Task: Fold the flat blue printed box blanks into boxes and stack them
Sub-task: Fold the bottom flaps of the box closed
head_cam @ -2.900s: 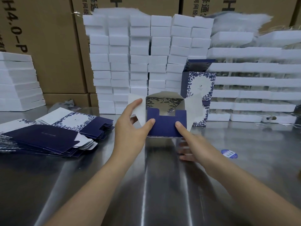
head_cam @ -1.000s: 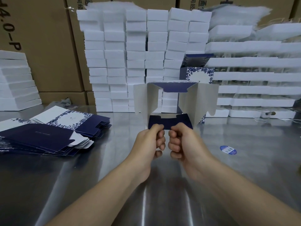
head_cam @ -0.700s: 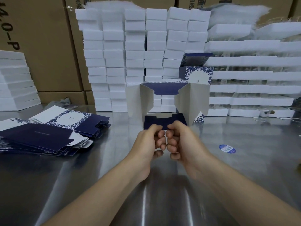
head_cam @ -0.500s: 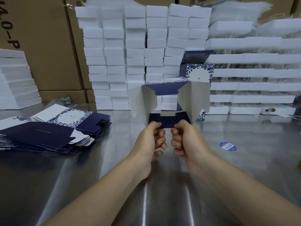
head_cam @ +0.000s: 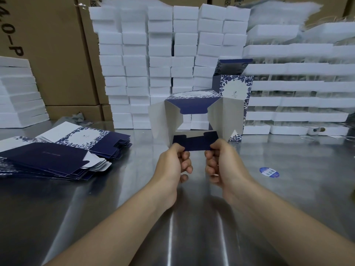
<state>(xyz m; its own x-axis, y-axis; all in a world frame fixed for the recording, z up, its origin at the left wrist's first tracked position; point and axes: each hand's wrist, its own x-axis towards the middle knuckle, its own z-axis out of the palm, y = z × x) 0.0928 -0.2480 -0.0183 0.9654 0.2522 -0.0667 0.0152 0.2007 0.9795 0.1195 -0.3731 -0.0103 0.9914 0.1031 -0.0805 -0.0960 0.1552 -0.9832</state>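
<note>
1. A shiny steel table (head_cam: 288,198) runs up to a wall of stacked white foam blocks (head_cam: 161,64), with brown cartons (head_cam: 53,54) behind them.
2. The half-folded box (head_cam: 218,116) is held up above the table's middle, just past the hands. Its open end faces the camera, showing white inner walls, and a dark blue flap hangs across the top.
3. Its lower flap (head_cam: 195,144), dark blue and notched, sticks out toward the camera.
4. The left hand (head_cam: 171,166) pinches the flap's left end between thumb and curled fingers.
5. The right hand (head_cam: 226,164) pinches the flap's right end in the same way. The two hands are close together but not touching.
6. Just behind the held box, to the right, a folded box (head_cam: 236,89) with blue leaf print stands on another one, against the foam.
7. On the left of the table lies a fanned pile of flat blanks (head_cam: 57,156), dark blue and white with leaf print.
8. To the right of the hands, a round blue sticker (head_cam: 269,172) lies flat on the steel.
9. Long white trays (head_cam: 297,85) are layered at the far right.
10. A lower white stack (head_cam: 17,96) sits at the far left.
</note>
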